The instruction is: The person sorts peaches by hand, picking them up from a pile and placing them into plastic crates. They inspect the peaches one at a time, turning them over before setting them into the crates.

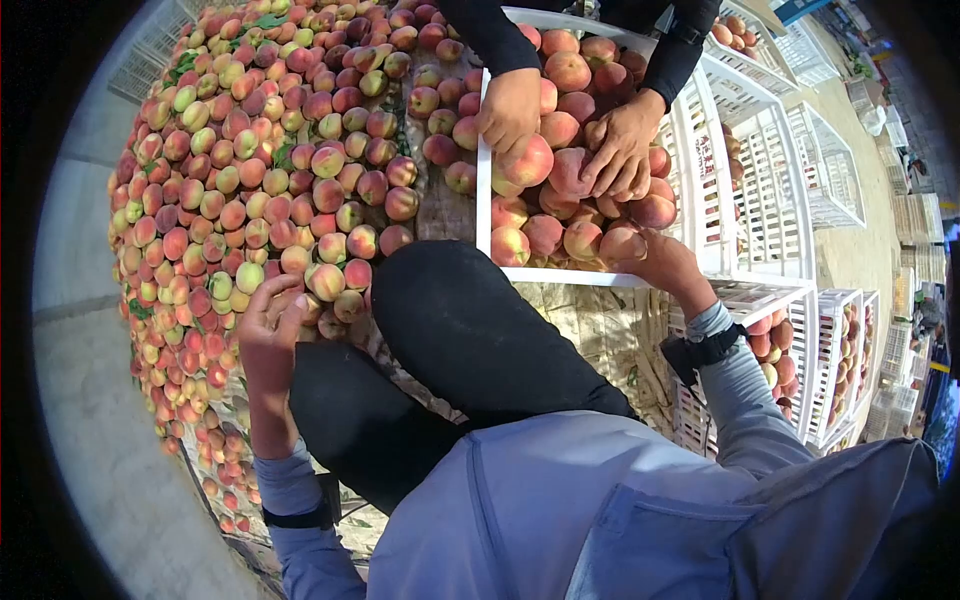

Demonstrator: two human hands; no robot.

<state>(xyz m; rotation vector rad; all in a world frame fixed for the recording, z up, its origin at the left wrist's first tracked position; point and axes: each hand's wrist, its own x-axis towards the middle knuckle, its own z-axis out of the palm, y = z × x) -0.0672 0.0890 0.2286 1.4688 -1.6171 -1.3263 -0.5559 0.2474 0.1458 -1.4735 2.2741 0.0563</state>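
Observation:
My left hand [268, 325] is at the near edge of the peach pile, fingers bent and a little apart, with nothing visible in it. Right beside its fingertips lies a yellow-red peach [325, 282]. My right hand [668, 264] reaches over the near right corner of a white plastic crate [560, 274]. Its fingers are around a peach [622, 245] among the others in the crate, and they are partly hidden. Another person's two hands, in black sleeves, are in the same crate; one is on a large peach [526, 160], the other presses on a darker peach [570, 172].
A big heap of loose peaches [240, 170] with some green leaves spreads on the left. White slatted crates [765, 190] stand on the right, several holding peaches [775, 350]. My bent knees [460, 320] are between the heap and the crate.

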